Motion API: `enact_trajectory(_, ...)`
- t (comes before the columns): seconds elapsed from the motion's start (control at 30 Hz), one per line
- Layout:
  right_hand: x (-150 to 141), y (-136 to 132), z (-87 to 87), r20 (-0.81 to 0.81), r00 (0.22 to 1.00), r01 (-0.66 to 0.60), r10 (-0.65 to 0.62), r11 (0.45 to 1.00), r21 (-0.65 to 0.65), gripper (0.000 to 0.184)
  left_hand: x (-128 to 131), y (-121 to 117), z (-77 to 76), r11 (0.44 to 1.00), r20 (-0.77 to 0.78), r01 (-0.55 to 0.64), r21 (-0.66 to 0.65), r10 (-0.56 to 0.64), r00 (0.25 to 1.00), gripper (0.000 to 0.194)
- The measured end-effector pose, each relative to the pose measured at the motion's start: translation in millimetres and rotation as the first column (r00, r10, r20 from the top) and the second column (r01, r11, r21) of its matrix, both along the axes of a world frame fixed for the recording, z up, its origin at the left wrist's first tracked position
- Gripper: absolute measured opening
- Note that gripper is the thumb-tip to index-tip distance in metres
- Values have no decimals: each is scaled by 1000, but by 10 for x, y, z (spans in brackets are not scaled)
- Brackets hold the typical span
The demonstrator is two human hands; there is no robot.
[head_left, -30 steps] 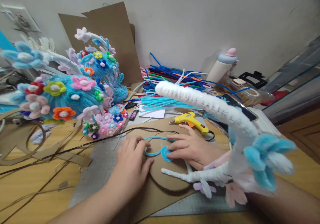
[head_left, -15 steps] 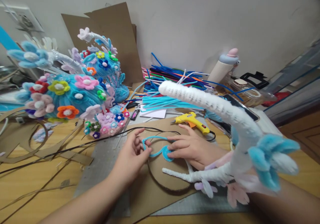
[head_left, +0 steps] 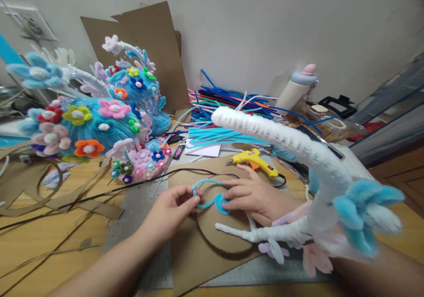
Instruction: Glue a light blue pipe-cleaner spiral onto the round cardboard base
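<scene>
A light blue pipe cleaner (head_left: pixel 206 206) lies over the cardboard sheet (head_left: pixel 192 261), wound at its right end into a flat spiral. My left hand (head_left: pixel 177 206) pinches its bent left side between thumb and fingers. With fingers reaching left, my right hand (head_left: pixel 248 196) holds the spiral down; its fingertips cover part of it. Just below the hands, a round hole's dark edge (head_left: pixel 221 250) shows in the cardboard. A white wrapped branch (head_left: pixel 281 133) with a blue flower (head_left: pixel 359 217) rises in front of my right forearm and hides much of it.
A yellow glue gun (head_left: pixel 253 159) lies behind my right hand, its black cord running across the table. Bundled pipe cleaners (head_left: pixel 228 135) are piled at the back. Flower-covered blue models (head_left: pixel 102 129) stand at left, near cardboard offcuts (head_left: pixel 20 191). A white bottle (head_left: pixel 293 89) stands at back right.
My left hand has shifted slightly right, and its fingers have closed nearer the bend. The pipe cleaner's left side has moved right and become rounder. My right hand stays in place.
</scene>
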State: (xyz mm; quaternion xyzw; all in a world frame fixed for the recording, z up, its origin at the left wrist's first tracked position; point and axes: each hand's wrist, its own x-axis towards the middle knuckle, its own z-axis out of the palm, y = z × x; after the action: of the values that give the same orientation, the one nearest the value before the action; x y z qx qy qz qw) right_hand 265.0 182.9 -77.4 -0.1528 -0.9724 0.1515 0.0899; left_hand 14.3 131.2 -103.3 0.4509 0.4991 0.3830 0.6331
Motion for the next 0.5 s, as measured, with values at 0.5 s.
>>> enact_trajectory(0.5,52,30,-174,-133,991,19,-28,998,-64,39,-75,10,72,546,-792,712,441,-135,595,21)
